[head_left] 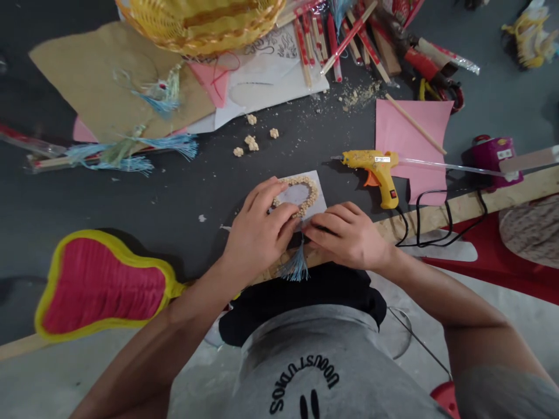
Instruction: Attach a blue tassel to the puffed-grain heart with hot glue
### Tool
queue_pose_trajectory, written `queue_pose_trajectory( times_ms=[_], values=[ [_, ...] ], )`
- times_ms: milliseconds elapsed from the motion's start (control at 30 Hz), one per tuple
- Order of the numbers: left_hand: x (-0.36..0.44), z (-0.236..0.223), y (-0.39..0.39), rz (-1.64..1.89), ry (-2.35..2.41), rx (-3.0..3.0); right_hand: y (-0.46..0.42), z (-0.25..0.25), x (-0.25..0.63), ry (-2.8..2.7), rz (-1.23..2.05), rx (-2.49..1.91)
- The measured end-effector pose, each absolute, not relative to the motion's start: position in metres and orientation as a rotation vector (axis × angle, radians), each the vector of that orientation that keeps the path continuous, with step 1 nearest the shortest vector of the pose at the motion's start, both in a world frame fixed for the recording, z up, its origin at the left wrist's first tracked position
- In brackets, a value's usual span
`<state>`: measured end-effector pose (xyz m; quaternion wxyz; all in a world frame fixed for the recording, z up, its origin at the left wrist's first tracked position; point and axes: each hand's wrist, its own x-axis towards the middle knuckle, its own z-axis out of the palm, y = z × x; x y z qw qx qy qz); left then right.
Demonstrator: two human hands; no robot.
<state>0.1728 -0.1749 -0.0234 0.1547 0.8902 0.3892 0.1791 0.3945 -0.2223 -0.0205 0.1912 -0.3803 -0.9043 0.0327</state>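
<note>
A small ring of beige, bumpy pieces lies on a white card at the table's front edge. My left hand grips the ring's left side, fingers at its top and thumb along its lower edge. Below the ring hangs a blue tassel, its threads over the wooden edge. My right hand is closed, with its fingertips pinched beside the tassel's top; whatever they hold is hidden. Several beige flower-like clusters lie beyond my left hand. A yellow glue gun rests to the right.
A pink sheet lies by the black cord. A yellow basket, brown paper and red-wrapped sticks fill the back. At left is a pink fan-shaped piece with yellow trim; a purple container stands at right.
</note>
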Motion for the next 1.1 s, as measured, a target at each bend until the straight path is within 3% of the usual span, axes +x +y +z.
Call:
queue_pose_trajectory(
  times_ms=[500, 700, 1100],
  values=[
    [0.173, -0.024, -0.175, 0.515, 1.107, 2.534, -0.230, -0.021, 0.398, -2.541, 0.146, -0.836],
    [0.172, -0.025, -0.175, 0.529, 1.091, 2.518, -0.223, -0.021, 0.391, -2.504, 0.067, -1.168],
    [0.171, -0.024, -0.175, 0.531, 1.086, 2.512, -0.219, -0.020, 0.386, -2.592, -0.028, -1.195]
  ],
)
